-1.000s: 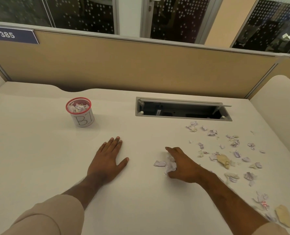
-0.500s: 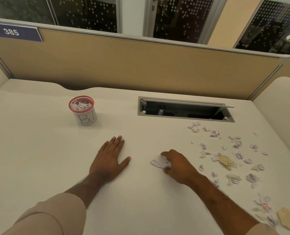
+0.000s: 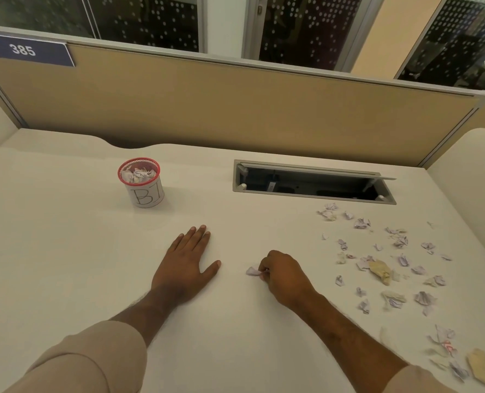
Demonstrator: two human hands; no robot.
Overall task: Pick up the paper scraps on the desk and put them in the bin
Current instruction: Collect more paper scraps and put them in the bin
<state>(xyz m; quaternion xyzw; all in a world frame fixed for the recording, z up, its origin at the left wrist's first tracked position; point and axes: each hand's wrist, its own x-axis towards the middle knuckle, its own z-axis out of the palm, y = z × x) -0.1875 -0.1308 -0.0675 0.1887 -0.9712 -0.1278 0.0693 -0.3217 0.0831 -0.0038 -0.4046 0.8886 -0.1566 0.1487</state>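
Paper scraps on the near right: crumpled lilac and tan bits [image 3: 451,355] lie by the desk's near right edge.
Sleeves: beige cuffs [image 3: 94,355] cover both forearms at the bottom of the view.
Right hand: the right hand [image 3: 285,275] rests on the desk with fingers curled, pinching a small lilac scrap [image 3: 253,271] that pokes out to its left.
Left hand: the left hand [image 3: 186,260] lies flat on the desk, palm down, fingers straight, holding nothing.
Loose scraps: many more pieces [image 3: 377,268] are scattered over the desk [image 3: 65,265] to the right of the right hand.
Bin: a small red-rimmed cup [image 3: 140,182] lettered "BI" stands beyond the left hand, with crumpled paper inside.
Cable hatch: an open slot [image 3: 312,184] sits in the desktop beyond the scraps.
Partition: a tan divider [image 3: 235,109] with a "385" plate [image 3: 23,49] backs the desk.
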